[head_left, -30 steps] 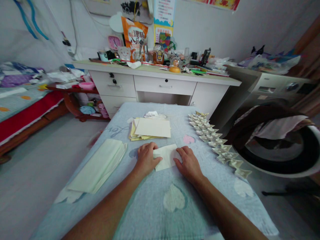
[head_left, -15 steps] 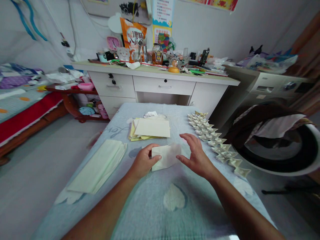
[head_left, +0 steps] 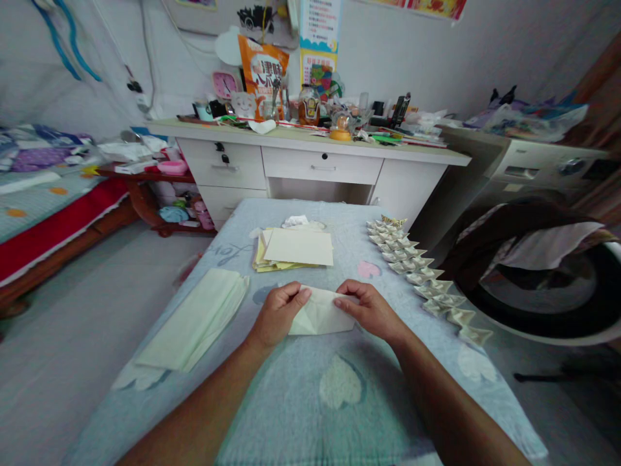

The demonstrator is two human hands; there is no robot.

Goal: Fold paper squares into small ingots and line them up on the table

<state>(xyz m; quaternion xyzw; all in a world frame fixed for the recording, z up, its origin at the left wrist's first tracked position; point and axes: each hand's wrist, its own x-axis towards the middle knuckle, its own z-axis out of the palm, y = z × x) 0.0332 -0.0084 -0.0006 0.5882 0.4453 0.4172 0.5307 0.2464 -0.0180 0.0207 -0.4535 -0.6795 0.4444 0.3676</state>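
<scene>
A folded sheet of white paper [head_left: 320, 315] is held just above the cloth-covered table. My left hand [head_left: 280, 312] pinches its upper left corner, thumb on top. My right hand [head_left: 366, 307] grips the upper right corner the same way; the fingers behind the paper are hidden. Beyond my hands lies a stack of cream and yellow paper sheets [head_left: 298, 247]. To the left rests a pile of folded whitish paper [head_left: 194, 317]. Along the right edge stands a row of folded paper boats [head_left: 410, 264], nested close together.
The table wears a pale blue cloth [head_left: 272, 401] with heart patterns. A crumpled white tissue [head_left: 295, 221] sits at its far end. Behind stands a cluttered white desk [head_left: 320, 169]. On the right is a washing machine [head_left: 504, 162] with clothes hanging from its open door.
My right hand has closed on the right side of the paper, having been apart with spread fingers. The paper has turned and its creased face now shows.
</scene>
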